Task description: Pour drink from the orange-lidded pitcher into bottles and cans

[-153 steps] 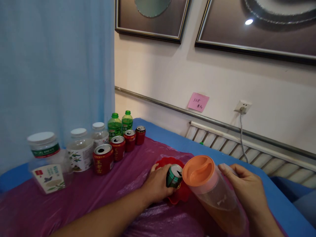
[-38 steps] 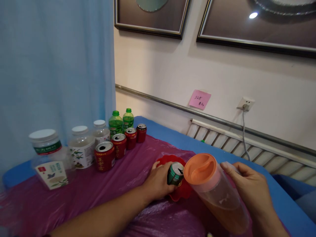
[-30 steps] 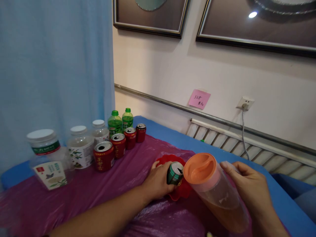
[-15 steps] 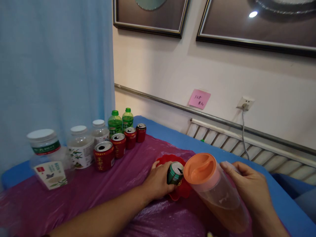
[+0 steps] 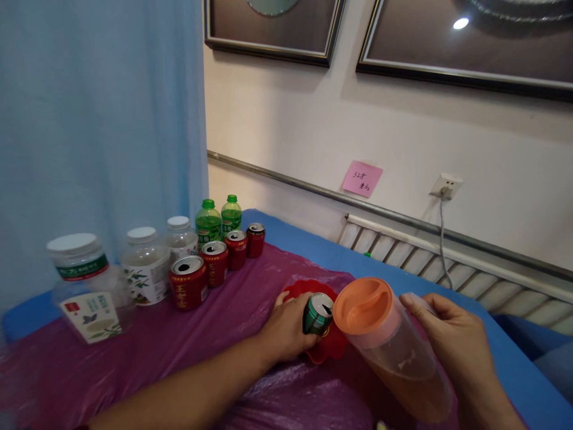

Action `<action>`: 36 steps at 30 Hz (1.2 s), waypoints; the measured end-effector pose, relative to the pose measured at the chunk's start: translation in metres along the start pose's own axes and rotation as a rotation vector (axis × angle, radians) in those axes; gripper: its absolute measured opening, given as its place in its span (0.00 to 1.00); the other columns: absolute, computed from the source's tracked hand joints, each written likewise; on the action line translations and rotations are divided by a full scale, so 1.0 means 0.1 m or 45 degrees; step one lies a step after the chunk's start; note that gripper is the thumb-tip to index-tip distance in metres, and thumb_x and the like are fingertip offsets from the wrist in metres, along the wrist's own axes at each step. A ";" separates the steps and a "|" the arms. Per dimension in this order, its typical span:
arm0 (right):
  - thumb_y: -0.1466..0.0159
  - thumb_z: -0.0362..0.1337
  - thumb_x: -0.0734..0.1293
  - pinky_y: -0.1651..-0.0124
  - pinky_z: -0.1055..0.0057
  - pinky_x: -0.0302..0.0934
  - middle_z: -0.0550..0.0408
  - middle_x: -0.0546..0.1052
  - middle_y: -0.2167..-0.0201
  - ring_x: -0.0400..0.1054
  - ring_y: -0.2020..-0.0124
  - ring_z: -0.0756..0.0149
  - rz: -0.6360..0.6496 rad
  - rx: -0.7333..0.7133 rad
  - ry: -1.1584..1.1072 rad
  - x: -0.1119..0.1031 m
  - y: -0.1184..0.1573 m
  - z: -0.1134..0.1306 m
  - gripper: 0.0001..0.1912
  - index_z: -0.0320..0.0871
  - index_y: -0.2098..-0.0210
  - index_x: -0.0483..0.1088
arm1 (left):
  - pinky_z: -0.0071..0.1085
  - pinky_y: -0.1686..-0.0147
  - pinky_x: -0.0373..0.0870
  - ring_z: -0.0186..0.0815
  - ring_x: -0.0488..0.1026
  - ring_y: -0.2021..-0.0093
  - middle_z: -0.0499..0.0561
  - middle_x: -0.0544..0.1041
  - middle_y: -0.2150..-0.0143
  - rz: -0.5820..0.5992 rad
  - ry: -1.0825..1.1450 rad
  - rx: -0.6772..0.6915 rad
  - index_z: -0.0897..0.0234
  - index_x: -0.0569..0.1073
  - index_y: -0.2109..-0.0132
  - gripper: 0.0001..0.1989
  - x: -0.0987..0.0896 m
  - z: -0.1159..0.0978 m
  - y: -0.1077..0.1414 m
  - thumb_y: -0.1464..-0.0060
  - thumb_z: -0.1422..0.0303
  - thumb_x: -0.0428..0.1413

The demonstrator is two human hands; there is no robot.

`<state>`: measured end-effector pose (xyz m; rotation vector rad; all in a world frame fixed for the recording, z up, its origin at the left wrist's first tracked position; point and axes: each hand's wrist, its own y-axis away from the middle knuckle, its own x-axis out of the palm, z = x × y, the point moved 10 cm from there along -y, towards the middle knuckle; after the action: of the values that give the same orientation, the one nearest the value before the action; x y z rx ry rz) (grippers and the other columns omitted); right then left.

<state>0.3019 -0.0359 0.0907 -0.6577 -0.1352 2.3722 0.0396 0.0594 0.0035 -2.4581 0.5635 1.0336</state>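
Note:
My left hand [image 5: 289, 328] is wrapped round a green drink can [image 5: 319, 315], tilted to the right over a red scalloped dish [image 5: 333, 346]. The can's opened top faces the spout side of a clear plastic pitcher [image 5: 403, 364]. My right hand [image 5: 452, 334] grips that pitcher by its handle, mostly hidden behind the fingers. An orange lid [image 5: 364, 306] covers the pitcher, which leans left with brownish liquid inside. Lid and can rim are very close; I cannot tell whether they touch, and no stream of liquid shows.
On the purple plastic sheet [image 5: 179, 358] at left stand several opened red cans [image 5: 188, 285], clear jars with white lids [image 5: 89, 292] and two green bottles [image 5: 208, 224]. A blue curtain [image 5: 102, 119] hangs at left. Behind the table are a radiator [image 5: 416, 263] and a rail [image 5: 286, 179].
Hardly anything differs. Both hands, the can and the pitcher hold the same positions; the view has shifted very slightly.

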 end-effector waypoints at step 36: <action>0.51 0.60 0.72 0.77 0.75 0.52 0.60 0.64 0.82 0.58 0.76 0.69 0.025 0.053 0.020 0.01 0.00 -0.03 0.26 0.43 0.81 0.69 | 0.55 0.31 0.44 0.49 0.72 0.44 0.48 0.78 0.44 0.023 0.018 -0.002 0.51 0.68 0.44 0.32 0.02 0.01 0.00 0.58 0.65 0.65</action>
<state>0.3027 -0.0354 0.0871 -0.6606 -0.0726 2.3813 0.0406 0.0596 0.0013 -2.4674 0.5904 1.0246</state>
